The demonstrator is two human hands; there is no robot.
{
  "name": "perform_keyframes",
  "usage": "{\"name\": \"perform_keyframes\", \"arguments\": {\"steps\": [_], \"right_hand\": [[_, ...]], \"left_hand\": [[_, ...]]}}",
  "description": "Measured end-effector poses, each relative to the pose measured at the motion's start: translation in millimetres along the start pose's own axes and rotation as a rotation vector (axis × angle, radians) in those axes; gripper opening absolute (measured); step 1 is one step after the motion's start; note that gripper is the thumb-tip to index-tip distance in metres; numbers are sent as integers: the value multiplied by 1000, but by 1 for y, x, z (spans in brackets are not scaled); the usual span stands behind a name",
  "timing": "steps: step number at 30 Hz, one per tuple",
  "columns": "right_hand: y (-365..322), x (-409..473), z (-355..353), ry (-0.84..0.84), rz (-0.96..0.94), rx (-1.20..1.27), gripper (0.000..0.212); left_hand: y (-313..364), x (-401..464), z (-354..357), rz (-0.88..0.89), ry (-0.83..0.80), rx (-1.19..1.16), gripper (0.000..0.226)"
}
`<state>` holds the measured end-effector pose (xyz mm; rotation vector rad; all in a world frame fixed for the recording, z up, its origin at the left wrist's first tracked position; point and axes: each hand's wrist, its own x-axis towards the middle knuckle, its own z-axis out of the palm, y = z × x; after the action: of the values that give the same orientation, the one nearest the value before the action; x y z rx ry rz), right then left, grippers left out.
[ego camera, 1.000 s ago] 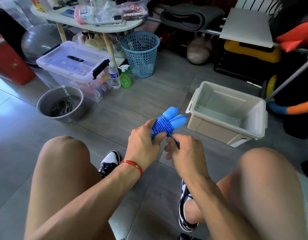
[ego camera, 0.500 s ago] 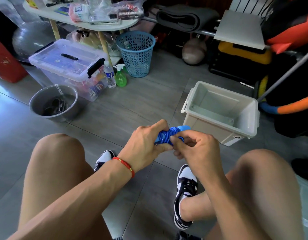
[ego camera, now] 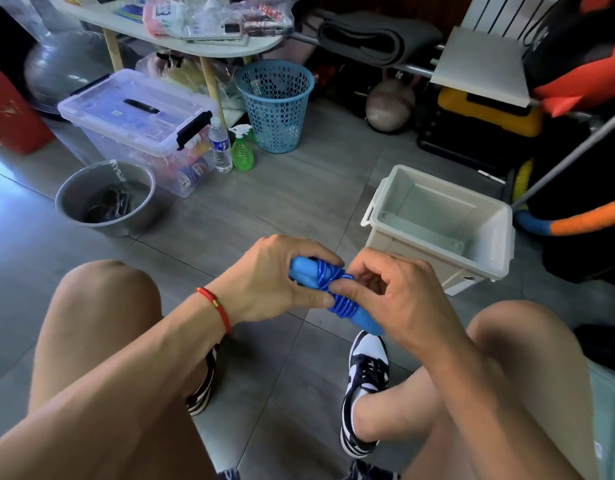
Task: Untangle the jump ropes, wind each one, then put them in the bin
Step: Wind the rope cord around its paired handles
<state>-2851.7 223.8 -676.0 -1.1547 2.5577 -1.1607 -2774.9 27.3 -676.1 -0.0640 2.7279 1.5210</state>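
since a second ago the blue jump rope [ego camera: 337, 292] has been tipped sideways; it is gripped by left hand [ego camera: 271, 278] and pinched by right hand [ego camera: 396, 299], near the white bin [ego camera: 437, 220].

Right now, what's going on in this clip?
A seated person holds a wound blue jump rope in both hands above the floor. The left hand grips the handle end, while the right hand pinches the cord wraps, apparently securing the bundle. The white bin beside the right knee looks empty, so nothing is put away yet.
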Motion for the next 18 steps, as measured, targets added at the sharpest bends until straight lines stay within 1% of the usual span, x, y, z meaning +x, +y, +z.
{"name": "perform_keyframes", "arguments": {"steps": [2,4,5,7,9,11,13,15,18], "right_hand": [[1,3,-2,19,-63,52,22],[2,6,-2,31,-60,176,21],[2,7,-1,36,-11,254,22],[-1,7,4,76,105,377,23],[-3,8,12,162,167,432,22],[-9,10,20,268,208,453,23],[-12,11,31,371,251,423,28],[-18,11,41,453,290,360,32],[-24,10,47,481,307,365,35]], "left_hand": [[2,-1,-8,6,-38,-62,42],[3,-2,-11,6,-8,-153,46],[3,-2,-12,-3,32,-245,49],[3,-1,-9,-44,115,-512,56],[4,1,-3,-106,196,-753,61],[9,2,7,-168,269,-897,61],[14,0,18,-229,306,-949,51],[16,-3,29,-231,273,-976,40],[12,-1,39,-202,241,-966,40]]}}
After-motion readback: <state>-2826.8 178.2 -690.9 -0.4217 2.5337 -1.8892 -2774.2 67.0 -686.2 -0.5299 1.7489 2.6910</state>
